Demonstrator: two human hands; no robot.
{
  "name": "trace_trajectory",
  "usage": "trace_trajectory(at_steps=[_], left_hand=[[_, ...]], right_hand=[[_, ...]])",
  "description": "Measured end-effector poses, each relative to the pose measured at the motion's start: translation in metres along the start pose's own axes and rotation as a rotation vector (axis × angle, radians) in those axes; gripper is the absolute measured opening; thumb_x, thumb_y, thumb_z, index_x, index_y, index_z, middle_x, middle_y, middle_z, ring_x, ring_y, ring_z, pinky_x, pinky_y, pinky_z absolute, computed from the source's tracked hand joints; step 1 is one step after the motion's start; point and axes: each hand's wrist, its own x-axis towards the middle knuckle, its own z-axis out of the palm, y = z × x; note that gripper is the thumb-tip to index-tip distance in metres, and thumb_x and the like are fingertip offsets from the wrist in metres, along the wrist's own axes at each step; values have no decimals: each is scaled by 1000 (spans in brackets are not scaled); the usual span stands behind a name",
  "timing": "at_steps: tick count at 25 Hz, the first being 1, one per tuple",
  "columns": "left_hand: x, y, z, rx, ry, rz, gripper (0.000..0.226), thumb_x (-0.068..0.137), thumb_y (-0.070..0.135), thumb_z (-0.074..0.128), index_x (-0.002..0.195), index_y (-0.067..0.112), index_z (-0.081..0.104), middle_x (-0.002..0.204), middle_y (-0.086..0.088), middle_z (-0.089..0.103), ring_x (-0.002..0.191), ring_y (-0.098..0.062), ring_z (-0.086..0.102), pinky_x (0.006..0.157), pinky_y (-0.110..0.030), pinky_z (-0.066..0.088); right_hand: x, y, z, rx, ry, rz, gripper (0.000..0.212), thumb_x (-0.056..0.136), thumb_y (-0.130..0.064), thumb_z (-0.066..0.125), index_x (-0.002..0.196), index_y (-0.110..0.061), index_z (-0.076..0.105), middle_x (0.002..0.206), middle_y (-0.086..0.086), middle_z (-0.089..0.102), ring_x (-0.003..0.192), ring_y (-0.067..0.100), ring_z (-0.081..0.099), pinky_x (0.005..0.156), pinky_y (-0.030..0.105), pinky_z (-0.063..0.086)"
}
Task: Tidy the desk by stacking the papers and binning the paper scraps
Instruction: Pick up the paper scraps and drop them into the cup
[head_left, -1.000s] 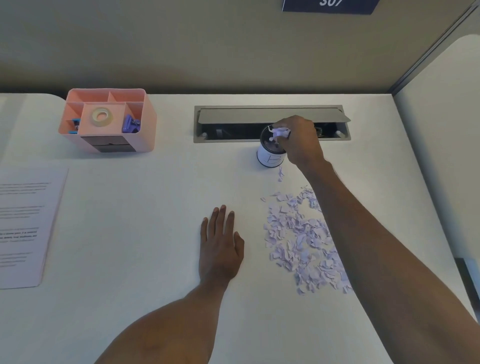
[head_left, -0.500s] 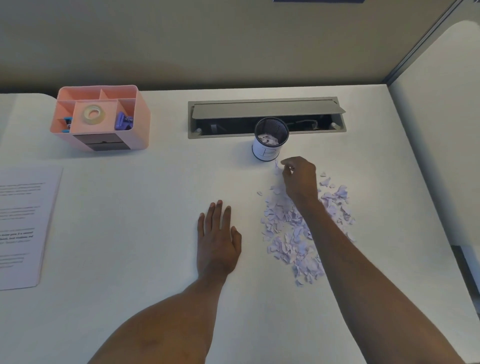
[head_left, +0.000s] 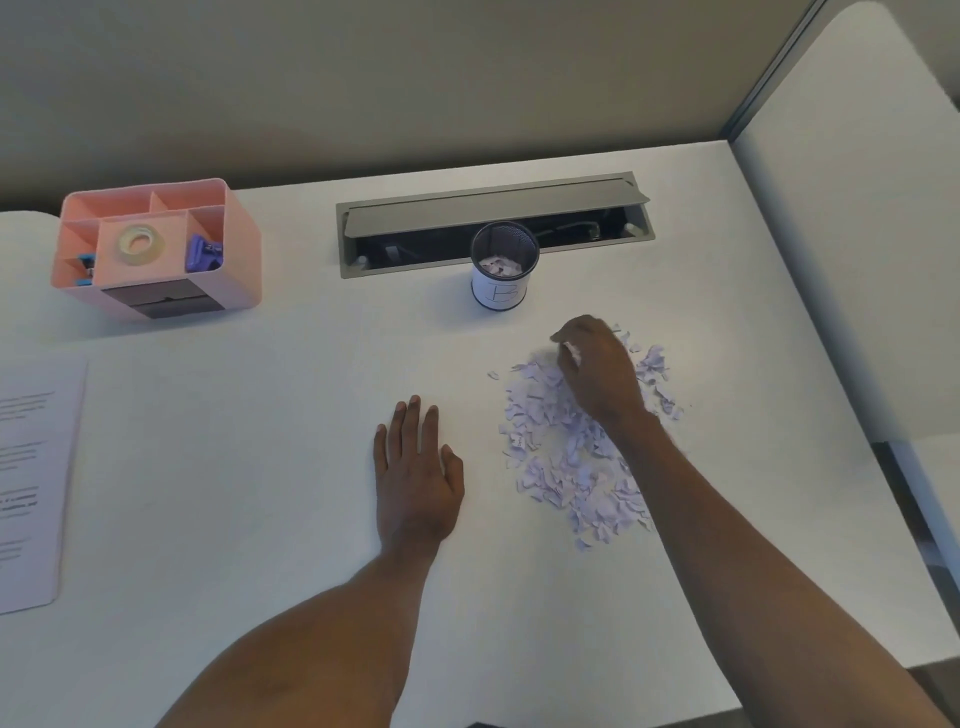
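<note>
Here the right hand pinches paper scraps beneath it — left hand flat beside them.

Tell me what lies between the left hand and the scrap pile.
Only bare white desk separates the left hand from the scrap pile, as the head view shows.

The desk is smooth, matt white. At 3 o'clock the paper scraps are thin lilac paper with rough torn edges. At 12 o'clock the mesh cup is black metal mesh with a white paper label; the cable hatch behind looks matt grey metal. At 10 o'clock the desk organiser is smooth pink plastic, its tape roll glossy.
</note>
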Motion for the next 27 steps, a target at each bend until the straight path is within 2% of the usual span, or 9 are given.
trace_trajectory(at_steps=[2, 4, 6, 9, 14, 18, 21, 24, 27], left_hand=[[0, 0, 0, 4, -3, 0, 54, 108, 29, 41, 160, 13, 38, 174, -7, 27, 164, -26, 18, 133, -51, 16], [0, 0, 0, 11, -1, -4, 54, 108, 29, 39, 160, 13, 39, 174, -8, 27, 163, -26, 19, 133, -51, 17], [0, 1, -1, 9, 3, -3, 55, 107, 30, 37, 159, 12, 39, 173, -8, 28, 163, -27, 20, 133, -51, 17], [0, 2, -2, 11, 6, -1, 55, 107, 30, 36, 159, 12, 40, 173, -9, 29, 163, -27, 21, 133, -52, 18], [-1, 2, -3, 13, 3, 3, 54, 108, 29, 38, 159, 13, 39, 173, -9, 29, 163, -27, 20, 133, -52, 18], [0, 2, -2, 14, 2, 5, 54, 107, 27, 44, 159, 12, 40, 173, -9, 29, 163, -27, 20, 133, -52, 18], [-1, 1, -2, 11, 7, -1, 54, 107, 26, 45, 159, 12, 40, 173, -8, 29, 163, -26, 20, 133, -51, 18], [-1, 1, -1, -2, 4, -3, 54, 107, 26, 45, 159, 13, 40, 173, -8, 29, 163, -26, 20, 133, -51, 18], [0, 2, -1, -7, -6, -11, 54, 107, 28, 44, 160, 14, 40, 174, -7, 28, 163, -25, 19, 133, -50, 17]], right_hand=[[4, 16, -12, -88, 45, 177, 31, 98, -13, 54, 127, -7, 65, 132, 7, 60, 125, 23, 52, 100, 35, 49], [4, 25, -15, -274, -64, 300, 40, 101, -22, 49, 137, -7, 55, 144, 11, 50, 132, 29, 44, 103, 44, 48], [-2, 21, -8, -393, -134, 251, 37, 100, -24, 46, 131, -4, 53, 138, 17, 48, 124, 35, 45, 95, 47, 51], [-15, -2, 2, -303, -191, 120, 33, 102, -26, 44, 122, -3, 57, 125, 18, 50, 116, 34, 47, 86, 49, 54], [-32, -29, 3, -392, -315, 60, 68, 87, -59, 60, 142, -21, 47, 136, 8, 48, 120, 31, 48, 88, 43, 52], [-43, -32, 17, -392, -297, 33, 38, 89, -20, 68, 127, -19, 62, 126, 7, 53, 111, 27, 52, 68, 34, 53], [-47, -26, 21, -326, -251, 12, 25, 87, 6, 63, 107, -6, 72, 109, 11, 61, 96, 28, 58, 67, 35, 53], [-33, -23, 11, -218, -272, 98, 18, 85, 6, 60, 95, 2, 74, 98, 18, 68, 91, 34, 66, 74, 41, 54], [-10, -38, -16, -56, -212, 198, 20, 92, 3, 59, 100, 3, 76, 102, 22, 73, 93, 33, 69, 82, 40, 55]])
